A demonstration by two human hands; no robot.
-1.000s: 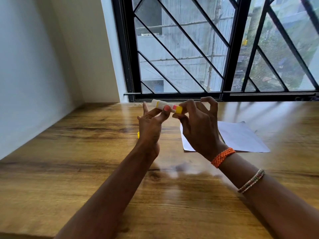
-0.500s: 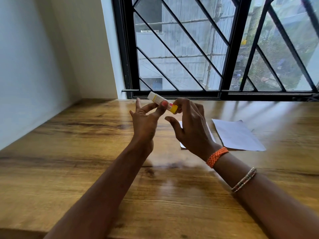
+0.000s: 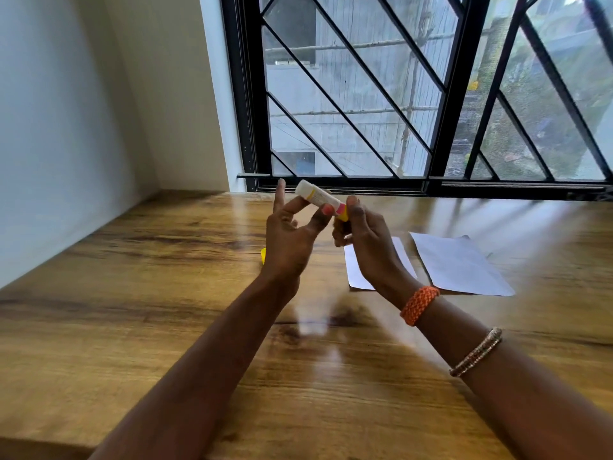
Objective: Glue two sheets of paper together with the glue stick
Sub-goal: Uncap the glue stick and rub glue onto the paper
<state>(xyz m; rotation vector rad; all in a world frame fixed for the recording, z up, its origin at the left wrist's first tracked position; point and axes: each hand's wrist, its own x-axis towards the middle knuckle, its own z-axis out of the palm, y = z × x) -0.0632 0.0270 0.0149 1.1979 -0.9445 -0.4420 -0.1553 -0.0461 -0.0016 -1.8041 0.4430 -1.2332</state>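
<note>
I hold a white glue stick (image 3: pixel 317 197) with a yellow base up in the air between both hands, uncapped end tilted up to the left. My left hand (image 3: pixel 289 237) pinches its barrel between thumb and fingers. My right hand (image 3: pixel 366 242) grips the yellow base end with its fingertips. Two white sheets lie on the wooden table (image 3: pixel 132 310) behind my right hand: one sheet (image 3: pixel 356 270) partly hidden by that hand, the other sheet (image 3: pixel 459 265) to its right, apart from it. A small yellow piece (image 3: pixel 263 254), perhaps the cap, peeks out from behind my left hand.
A black-framed window with diagonal bars (image 3: pixel 414 94) runs along the table's far edge. A white wall (image 3: pixel 66 127) closes the left side. My right forearm carries an orange band (image 3: pixel 419 305) and a thin bangle (image 3: pixel 476 353).
The glue stick has tilted, its white end rising to the left. The right-hand fingers have shifted on the yellow base. The view has swung, so the two sheets now show apart.
</note>
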